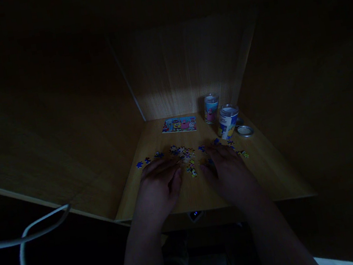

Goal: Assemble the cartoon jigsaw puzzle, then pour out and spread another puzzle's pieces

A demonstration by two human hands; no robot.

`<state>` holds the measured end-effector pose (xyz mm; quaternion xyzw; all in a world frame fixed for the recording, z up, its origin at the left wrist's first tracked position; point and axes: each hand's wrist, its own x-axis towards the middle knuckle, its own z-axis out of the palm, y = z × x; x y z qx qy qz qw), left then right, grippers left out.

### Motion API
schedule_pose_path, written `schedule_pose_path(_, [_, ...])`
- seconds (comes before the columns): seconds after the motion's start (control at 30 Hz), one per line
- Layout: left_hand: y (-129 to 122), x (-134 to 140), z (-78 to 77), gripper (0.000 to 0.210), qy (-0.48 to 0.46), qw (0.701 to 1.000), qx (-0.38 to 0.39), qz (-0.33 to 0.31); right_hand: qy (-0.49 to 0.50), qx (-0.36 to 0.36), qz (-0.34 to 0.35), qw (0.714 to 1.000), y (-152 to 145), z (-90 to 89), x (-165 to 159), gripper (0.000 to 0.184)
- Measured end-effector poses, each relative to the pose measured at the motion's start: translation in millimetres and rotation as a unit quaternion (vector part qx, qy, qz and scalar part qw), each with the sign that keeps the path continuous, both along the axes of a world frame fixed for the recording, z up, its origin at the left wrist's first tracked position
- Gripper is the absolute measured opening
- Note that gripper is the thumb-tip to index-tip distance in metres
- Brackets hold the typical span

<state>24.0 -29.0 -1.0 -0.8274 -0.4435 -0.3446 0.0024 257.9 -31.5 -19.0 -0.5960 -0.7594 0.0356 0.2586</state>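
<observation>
Loose jigsaw puzzle pieces (184, 154) lie in a small heap on the wooden surface, with others scattered to both sides. My left hand (159, 183) reaches in from the left, palm down, its fingers stretched toward the heap and its thumb apart. On the right, my right hand (227, 171) is palm down with fingers extended over several blue pieces, thumb apart. Beneath both hands, the view of the pieces is blocked. A few yellowish puzzle pieces (192, 169) lie between the hands. Dim light hides fine contact at the fingertips.
A colourful cartoon picture (179, 125) lies flat near the back panel. Two clear-topped cans, a pink-and-blue can (211, 110) and a blue-and-white can (227, 124), stand at the back right beside a round lid (245, 130). Wooden walls enclose both sides. A white cable (24, 257) hangs at lower left.
</observation>
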Motion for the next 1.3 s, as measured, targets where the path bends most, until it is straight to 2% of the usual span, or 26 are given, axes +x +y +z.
schedule_pose_path(0.23, [-7.4, 2.0, 6.6, 0.036, 0.04, 0.999, -0.021, -0.024, 0.002, 0.003, 0.003, 1.0, -0.1, 0.0, 0.2, 0.051])
schedule_pose_path(0.53, [-8.1, 0.2, 6.7, 0.022, 0.017, 0.999, -0.033, -0.04, 0.016, 0.02, 0.022, 0.999, 0.0, 1.2, 0.8, 0.048])
schedule_pose_path(0.67, [-6.7, 0.1, 4.4, 0.018, 0.014, 0.999, -0.037, -0.03, 0.009, 0.017, 0.082, 0.996, 0.2, 1.5, 1.7, 0.044])
schedule_pose_path(0.83, [-2.2, 1.3, 0.5, 0.03, 0.027, 0.997, -0.047, -0.047, 0.004, 0.003, 0.16, 0.987, -2.7, 1.7, 0.8, 0.044])
schedule_pose_path(1.1, [-0.1, 2.2, 1.0, 0.029, 0.05, 0.996, -0.069, -0.028, 0.012, -0.006, 0.145, 0.989, -4.1, 3.5, -0.2, 0.04])
schedule_pose_path(1.3, [-1.1, 1.1, 0.7, 0.019, 0.043, 0.998, -0.041, -0.037, 0.005, 0.014, 0.127, 0.992, -2.2, 0.9, 0.8, 0.043])
